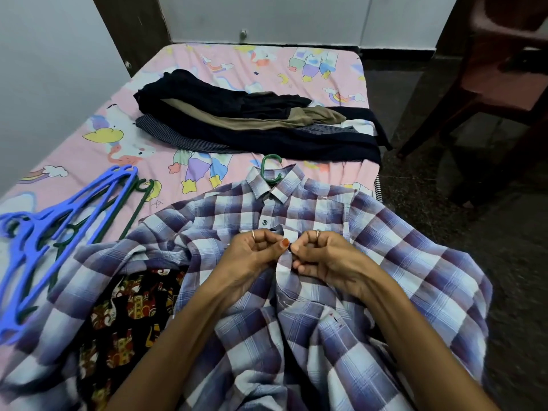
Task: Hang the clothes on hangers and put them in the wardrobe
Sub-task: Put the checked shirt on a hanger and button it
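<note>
Both hands, the left hand [255, 256] and the right hand [323, 259], pinch the front placket of one checked shirt [385, 247] spread on the bed [89, 137], directly under them. One green hanger hook [270, 170] pokes from its collar. A heap of blue and green hangers [44, 232] lies to the left; their number is unclear. Dark folded clothes [237, 120] lie beyond.
</note>
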### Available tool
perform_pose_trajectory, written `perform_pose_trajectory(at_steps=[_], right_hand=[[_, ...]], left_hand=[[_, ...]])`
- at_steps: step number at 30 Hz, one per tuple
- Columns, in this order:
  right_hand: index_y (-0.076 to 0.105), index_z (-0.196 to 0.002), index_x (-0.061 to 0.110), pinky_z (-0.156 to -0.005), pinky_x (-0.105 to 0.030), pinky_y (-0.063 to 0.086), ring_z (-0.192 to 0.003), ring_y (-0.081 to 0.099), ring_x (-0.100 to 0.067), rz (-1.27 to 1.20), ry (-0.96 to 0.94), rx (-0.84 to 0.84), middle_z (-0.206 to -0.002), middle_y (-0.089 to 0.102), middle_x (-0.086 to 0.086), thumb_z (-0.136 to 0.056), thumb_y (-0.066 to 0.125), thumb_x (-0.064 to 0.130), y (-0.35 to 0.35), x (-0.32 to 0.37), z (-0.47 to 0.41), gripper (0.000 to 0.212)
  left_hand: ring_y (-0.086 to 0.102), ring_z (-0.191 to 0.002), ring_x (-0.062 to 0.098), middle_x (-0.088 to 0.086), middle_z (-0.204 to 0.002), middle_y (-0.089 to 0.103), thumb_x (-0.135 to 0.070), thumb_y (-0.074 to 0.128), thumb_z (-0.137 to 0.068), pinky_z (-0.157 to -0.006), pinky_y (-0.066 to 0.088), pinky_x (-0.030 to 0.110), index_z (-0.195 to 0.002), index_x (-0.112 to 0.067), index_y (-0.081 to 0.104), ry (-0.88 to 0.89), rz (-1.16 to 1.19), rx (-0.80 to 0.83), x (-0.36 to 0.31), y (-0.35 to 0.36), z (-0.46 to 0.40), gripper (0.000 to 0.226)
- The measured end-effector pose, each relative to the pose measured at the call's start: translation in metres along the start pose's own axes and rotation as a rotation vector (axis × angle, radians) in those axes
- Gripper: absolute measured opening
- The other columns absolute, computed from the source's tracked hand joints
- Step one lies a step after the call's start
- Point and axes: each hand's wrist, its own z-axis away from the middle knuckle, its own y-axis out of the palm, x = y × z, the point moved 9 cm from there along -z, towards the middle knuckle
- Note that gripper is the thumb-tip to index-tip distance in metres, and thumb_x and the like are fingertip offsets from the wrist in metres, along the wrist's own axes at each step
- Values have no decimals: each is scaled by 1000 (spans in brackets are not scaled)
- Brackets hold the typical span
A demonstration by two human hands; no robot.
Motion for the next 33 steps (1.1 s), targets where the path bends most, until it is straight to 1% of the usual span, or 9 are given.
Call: perform_pose_trajectory(at_steps=[6, 12, 16, 19, 21, 24, 26, 29, 33], right_hand=[[53, -73, 7, -47, -17, 52, -45, 57, -8, 200, -107, -183, -59, 59, -7, -91, 60, 6, -10, 37, -9, 19], [55, -85, 10, -67, -37, 49, -68, 58, -19, 946, -274, -411, -74, 62, -6, -85, 60, 56, -5, 63, 0, 46], [47, -83, 21, -66, -37, 43, -87, 60, -28, 1381, -315, -478, -89, 64, -6, -84, 65, 43, 1, 47, 3, 29], [53, -76, 13, -63, -36, 43, -81, 61, -32, 1278, -356, -538, -77, 63, -9, -88, 62, 26, -17, 34, -5, 20], [59, -75, 10, -61, -30, 41, -68, 59, -21, 1120, -331, -537, -67, 60, -4, -87, 66, 23, -34, 26, -7, 20], [53, -64, 20, -53, -15, 33, -48, 44, 3, 941, -281, -473, -54, 49, 11, -87, 68, 18, -51, 9, -9, 28], [55, -66, 20, -58, -19, 34, -47, 42, 4, 831, -264, -422, -53, 48, 13, -88, 68, 15, -61, -4, -14, 26], [60, -73, 17, -66, -27, 37, -57, 45, -2, 726, -258, -407, -59, 53, 10, -88, 67, 12, -71, -16, -19, 18], [60, -75, 18, -68, -30, 40, -59, 47, -4, 692, -238, -432, -60, 54, 11, -86, 69, 17, -78, -27, -24, 15]], left_hand=[[65, -63, 12, 5, -71, 71, -9, 69, -76, -63, 51, 23, -80, -5, 65, 74, -73, -79, -27, 5, -22, 7], [53, -46, 1, 1, -61, 61, -7, 67, -87, -46, 43, 13, -77, -5, 64, 154, -319, -257, -56, 7, -65, 11], [52, -52, 9, 0, -56, 58, -8, 70, -85, -61, 50, 25, -63, -12, 61, 163, -452, -267, -51, 7, -93, 24], [59, -59, 14, 6, -65, 63, -7, 67, -87, -74, 54, 33, -67, -9, 62, 116, -487, -279, -32, 0, -100, 21], [67, -72, 20, 10, -78, 68, -11, 63, -90, -82, 55, 35, -79, -7, 63, 118, -534, -287, -26, -2, -89, 12], [61, -72, 9, -5, -75, 63, -18, 63, -90, -68, 48, 18, -87, -14, 63, 296, -855, -324, -35, 2, -44, 6], [56, -66, 7, -6, -72, 60, -15, 63, -89, -62, 44, 14, -86, -16, 61, 385, -1032, -175, -29, 18, -19, 3], [59, -83, 20, 2, -91, 61, -13, 62, -87, -75, 48, 32, -95, -13, 64, 388, -1370, 51, 4, 27, -13, 8], [56, -104, 27, 5, -114, 55, -14, 58, -90, -81, 49, 40, -111, -12, 59, 354, -1516, -14, 19, 6, -26, 21]])
